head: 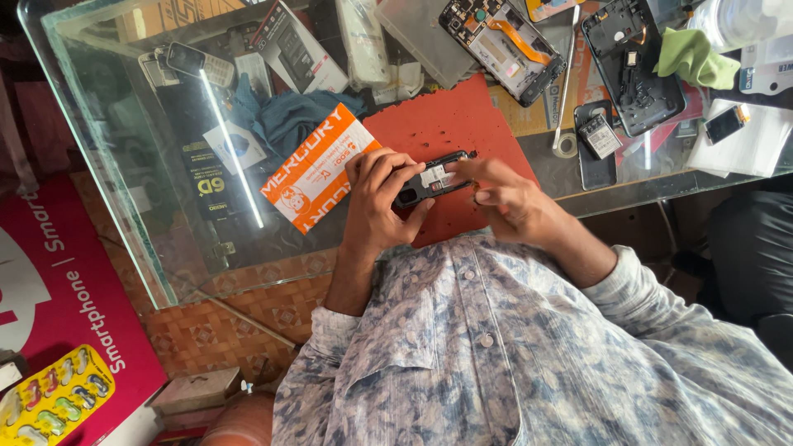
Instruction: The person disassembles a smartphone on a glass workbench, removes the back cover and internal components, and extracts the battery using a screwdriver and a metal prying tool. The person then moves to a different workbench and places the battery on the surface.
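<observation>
A small black phone (429,180) with its back cover off is held over a red work mat (446,124) on the glass table (107,124). My left hand (376,202) wraps around the phone's left end, fingers curled over its top. My right hand (505,198) meets the phone from the right, its fingertips pressing on the white and dark parts inside the open back. Both hands are close to my chest, above my patterned shirt (512,347).
An orange and white packet (318,169) lies left of the mat. Two opened smartphones (504,45) (632,66), a green cloth (694,58), a thin metal tool (566,78), a tape roll (567,146) and a small phone (596,140) crowd the far right. Keypad phones (198,62) lie far left.
</observation>
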